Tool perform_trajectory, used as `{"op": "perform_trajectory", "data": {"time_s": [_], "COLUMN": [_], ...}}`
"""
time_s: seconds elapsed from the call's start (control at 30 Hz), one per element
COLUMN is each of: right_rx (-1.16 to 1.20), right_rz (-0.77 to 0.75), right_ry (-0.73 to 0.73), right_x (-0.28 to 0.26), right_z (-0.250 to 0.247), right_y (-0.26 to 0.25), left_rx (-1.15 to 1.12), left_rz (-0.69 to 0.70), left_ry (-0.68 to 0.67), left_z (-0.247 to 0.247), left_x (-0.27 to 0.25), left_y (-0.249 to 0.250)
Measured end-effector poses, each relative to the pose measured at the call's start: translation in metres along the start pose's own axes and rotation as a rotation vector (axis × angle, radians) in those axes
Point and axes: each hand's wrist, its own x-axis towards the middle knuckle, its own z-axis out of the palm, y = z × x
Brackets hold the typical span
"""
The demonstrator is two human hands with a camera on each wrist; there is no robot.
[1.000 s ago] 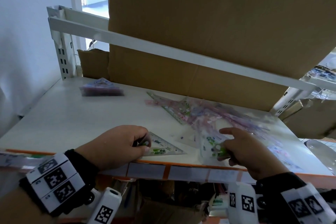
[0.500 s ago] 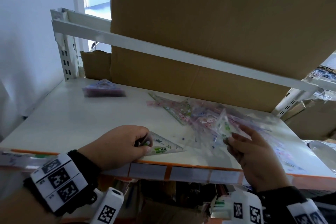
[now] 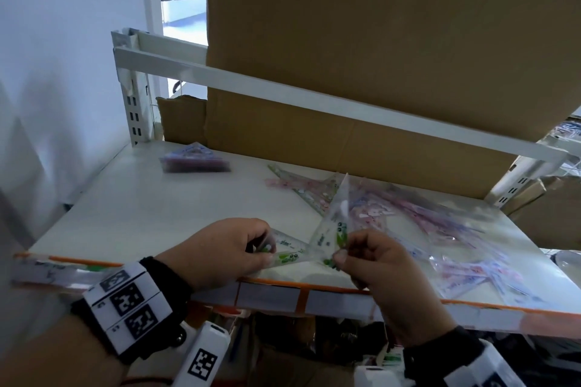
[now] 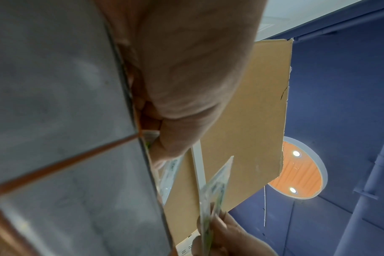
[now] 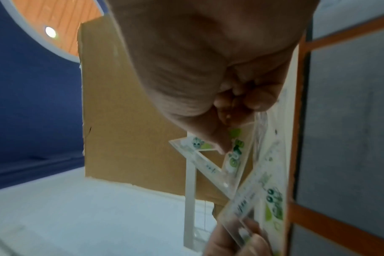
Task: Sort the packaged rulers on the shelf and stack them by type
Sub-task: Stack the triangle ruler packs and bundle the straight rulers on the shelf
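Observation:
My left hand (image 3: 234, 248) grips a clear green-printed triangle ruler (image 3: 290, 256) lying flat at the shelf's front edge (image 3: 330, 284). My right hand (image 3: 371, 258) pinches a second green-printed packaged triangle ruler (image 3: 334, 223) by its lower corner and holds it upright, just right of the first. In the right wrist view that held triangle ruler (image 5: 237, 155) hangs from my fingers beside the flat ruler (image 5: 265, 194). A loose heap of pink and purple packaged rulers (image 3: 408, 214) lies on the white shelf at right. A small stack of purple rulers (image 3: 195, 160) sits at the back left.
A large cardboard box (image 3: 377, 56) stands behind the shelf, crossed by a white rail (image 3: 314, 97). A white wall is at left. More boxes (image 3: 547, 214) stand at right, and goods fill the level below.
My right hand lifted a green triangle ruler out of the heap, raised it upright and carried it left, close to my left hand. The left hand stayed on its ruler.

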Motion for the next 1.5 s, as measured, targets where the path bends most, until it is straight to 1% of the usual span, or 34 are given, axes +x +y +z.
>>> {"op": "perform_trajectory", "data": {"time_s": [0.13,0.17,0.27,0.37,0.43,0.47,0.57,0.6,0.67,0.77,0.83,0.87,0.9,0.97,1.07,1.17,1.23,1.27,1.4,1.5], "right_rx": [-0.242,-0.262,-0.216,-0.313,-0.344,-0.305,-0.047,-0.035,-0.193,-0.63,-0.933,-1.049,-1.132,-1.232,-1.287,-1.2,-1.079,-1.048,-1.055,-1.054], "right_rz": [-0.078,-0.086,-0.073,-0.128,-0.175,-0.19,-0.173,-0.192,-0.3,-0.611,-0.777,-0.817,-0.826,-0.797,-0.704,-0.515,-0.408,-0.383,-0.417,-0.473], "right_ry": [-0.1,-0.113,-0.134,-0.155,-0.119,-0.092,0.059,0.115,0.229,0.336,0.339,0.316,0.281,0.213,0.161,0.016,-0.039,-0.054,-0.147,-0.141], "right_x": [-0.001,-0.001,0.001,0.002,0.001,0.001,0.002,0.002,0.0,-0.003,-0.003,-0.003,-0.003,0.0,0.008,0.015,0.014,0.011,0.002,-0.002], "right_z": [0.025,0.031,0.042,0.048,0.049,0.048,0.04,0.037,0.032,0.027,0.028,0.03,0.033,0.036,0.032,0.023,0.019,0.019,0.034,0.041], "right_y": [-0.008,-0.01,-0.014,-0.014,-0.012,-0.011,-0.001,0.001,0.003,-0.003,-0.01,-0.015,-0.02,-0.029,-0.038,-0.039,-0.033,-0.029,-0.011,-0.007], "left_rx": [0.012,0.016,0.013,0.054,0.051,0.05,0.08,0.081,0.089,0.109,0.109,0.108,0.101,0.068,0.045,0.042,0.071,0.083,0.11,0.154], "left_rz": [0.019,0.021,0.011,0.016,0.018,0.01,-0.015,-0.018,-0.012,-0.008,-0.01,-0.01,-0.01,-0.006,0.014,0.04,0.066,0.074,0.096,0.093], "left_ry": [-0.01,-0.01,-0.031,-0.034,-0.018,-0.011,-0.006,-0.002,0.007,0.007,-0.001,-0.004,-0.006,-0.007,-0.004,0.015,0.021,0.02,0.002,-0.001], "left_z": [0.0,0.0,-0.002,-0.002,-0.002,-0.002,-0.002,-0.001,-0.001,0.0,0.001,0.002,0.001,0.001,0.0,0.001,0.001,0.001,0.003,0.005], "left_x": [-0.001,0.0,0.001,0.001,0.001,0.001,0.001,0.001,0.001,0.001,0.001,0.0,0.0,0.0,-0.002,-0.002,-0.001,-0.001,-0.002,-0.002], "left_y": [-0.001,-0.001,0.001,0.002,0.002,0.002,0.002,0.002,0.002,0.002,0.001,0.001,0.001,0.001,0.002,0.002,0.002,0.002,0.001,0.001]}}
